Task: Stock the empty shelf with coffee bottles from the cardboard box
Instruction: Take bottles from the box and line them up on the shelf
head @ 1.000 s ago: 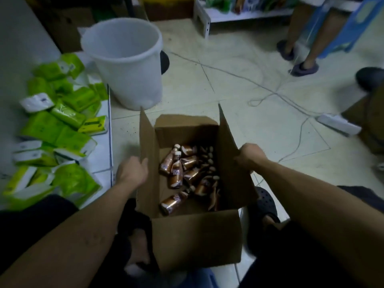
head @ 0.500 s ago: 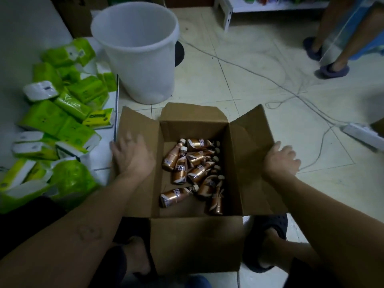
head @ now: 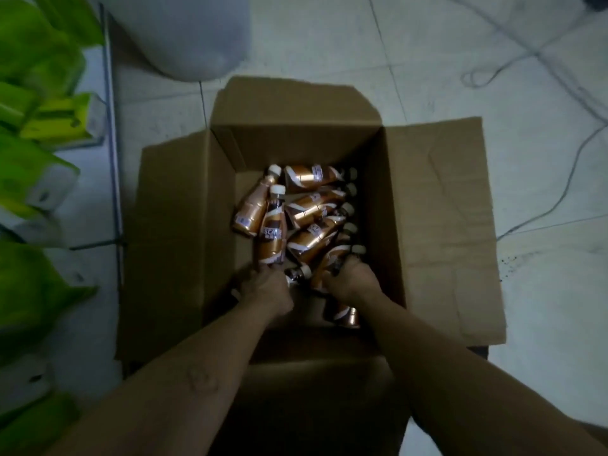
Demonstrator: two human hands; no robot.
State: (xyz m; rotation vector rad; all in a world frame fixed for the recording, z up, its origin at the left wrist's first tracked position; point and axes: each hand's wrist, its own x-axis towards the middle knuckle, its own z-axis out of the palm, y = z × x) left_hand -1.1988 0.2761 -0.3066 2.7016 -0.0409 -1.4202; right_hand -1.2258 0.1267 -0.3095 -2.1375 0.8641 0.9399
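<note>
Down in the cardboard box (head: 437, 205) the coffee bottles (head: 312, 209) lie heaped on their sides towards its right wall, none yet on a shelf. The left grip (head: 268, 289) has its fingers curled round the foot of a labelled bottle (head: 271, 232), cap pointing away. The right grip (head: 348, 283) wraps the body of a slanted bottle (head: 332, 261) just beside it. Taking one per hand likely halves the trips. The flaps are folded out flat, which leaves room for both arms. Beyond stands a white bucket (head: 184, 34); green packs (head: 36, 67) lie left.
</note>
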